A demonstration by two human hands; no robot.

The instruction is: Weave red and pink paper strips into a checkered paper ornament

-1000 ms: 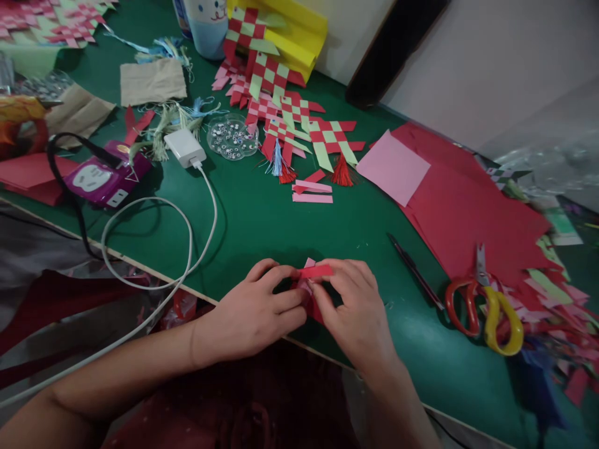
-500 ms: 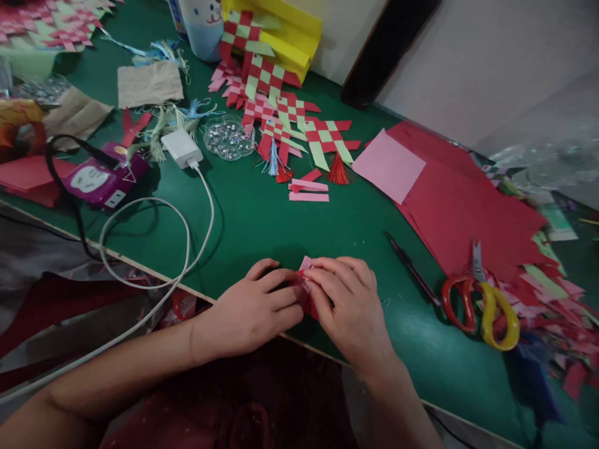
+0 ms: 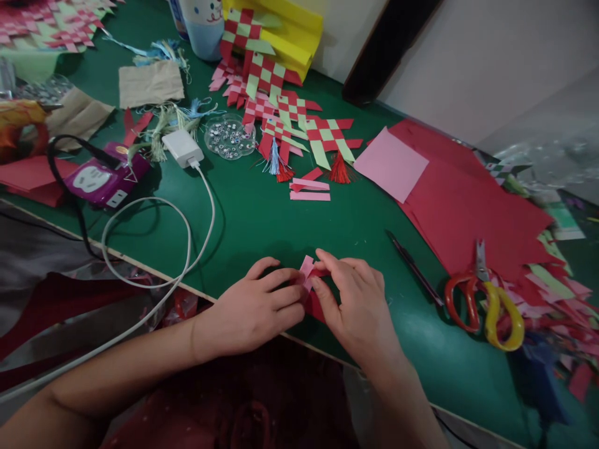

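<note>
Near the front edge of the green table, both hands are at a small piece of red and pink paper strips (image 3: 307, 272). My left hand (image 3: 262, 305) is closed on its left side, the fingers curled over it. From the right, my right hand (image 3: 353, 296) pinches a red strip between thumb and forefinger. My fingers cover much of the paper. A few loose pink strips (image 3: 309, 196) lie just beyond. Several woven paper fish (image 3: 327, 137) in red, pink and pale green, some with tassels, lie farther back.
To the right are a dark pen (image 3: 414, 267), scissors (image 3: 482, 299) with red and yellow handles, red paper sheets (image 3: 468, 206) and a pink square (image 3: 392, 164). A white charger (image 3: 182, 148) with a looping cable, a purple power strip (image 3: 110, 174) and a bead dish (image 3: 230, 136) are leftward.
My right hand has shifted slightly right and opened a gap from the left, drawing a red strip aside. More of the pink strip shows. The left hand has stayed nearly still.
</note>
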